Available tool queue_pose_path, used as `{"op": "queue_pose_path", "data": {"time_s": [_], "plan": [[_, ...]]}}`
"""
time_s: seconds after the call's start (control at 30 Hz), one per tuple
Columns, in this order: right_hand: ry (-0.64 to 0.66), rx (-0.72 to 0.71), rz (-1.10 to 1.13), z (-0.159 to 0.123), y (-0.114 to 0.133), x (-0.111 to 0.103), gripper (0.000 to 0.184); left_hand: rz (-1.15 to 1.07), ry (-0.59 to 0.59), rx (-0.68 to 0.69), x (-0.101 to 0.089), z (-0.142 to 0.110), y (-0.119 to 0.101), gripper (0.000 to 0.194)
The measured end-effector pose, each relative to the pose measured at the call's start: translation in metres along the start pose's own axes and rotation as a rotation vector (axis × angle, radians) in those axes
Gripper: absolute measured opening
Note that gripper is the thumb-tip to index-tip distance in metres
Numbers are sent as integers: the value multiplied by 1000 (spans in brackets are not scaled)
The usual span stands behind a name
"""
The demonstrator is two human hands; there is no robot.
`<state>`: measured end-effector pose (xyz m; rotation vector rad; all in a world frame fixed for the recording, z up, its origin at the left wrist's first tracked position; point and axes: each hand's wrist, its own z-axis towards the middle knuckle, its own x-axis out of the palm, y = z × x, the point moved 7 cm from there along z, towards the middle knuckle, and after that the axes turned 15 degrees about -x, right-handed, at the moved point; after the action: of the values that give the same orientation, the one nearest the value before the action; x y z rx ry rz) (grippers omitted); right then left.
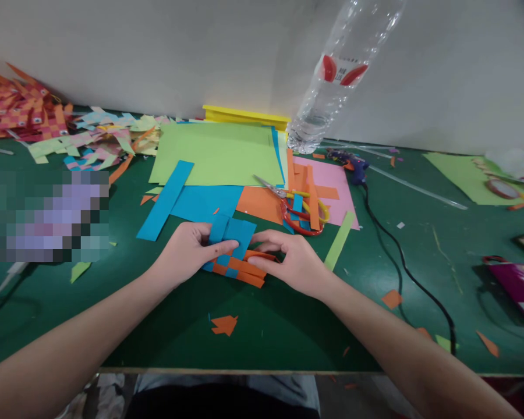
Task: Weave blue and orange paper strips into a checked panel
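A small weave of blue and orange paper strips (pixel 236 265) lies on the green table (pixel 262 326) in front of me. My left hand (pixel 186 250) pinches the blue strips at the weave's left side, thumb on top. My right hand (pixel 288 259) pinches an orange strip (pixel 262 255) at the weave's right side. Both hands are closed on the paper.
Behind the weave lie blue (pixel 166 201), green (pixel 218 154), orange and pink (pixel 332 186) sheets, with red-handled scissors (pixel 294 212) on them. A clear plastic bottle (pixel 336 75) stands at the back. A glue gun (pixel 351 166) with a black cord (pixel 402 256) lies right. Woven paper pieces (pixel 35 119) pile up far left.
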<state>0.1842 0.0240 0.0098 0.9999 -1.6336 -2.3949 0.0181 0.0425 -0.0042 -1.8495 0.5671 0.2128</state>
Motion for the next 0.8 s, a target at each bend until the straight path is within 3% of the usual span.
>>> {"op": "queue_pose_path", "data": {"time_s": [0.5, 0.8], "plan": [[-32, -90, -77, 0, 7, -1, 15, -41, -108, 16, -9, -2, -3, 35], [-52, -140, -133, 0, 10, -3, 23, -106, -68, 19, -6, -3, -4, 31]]}}
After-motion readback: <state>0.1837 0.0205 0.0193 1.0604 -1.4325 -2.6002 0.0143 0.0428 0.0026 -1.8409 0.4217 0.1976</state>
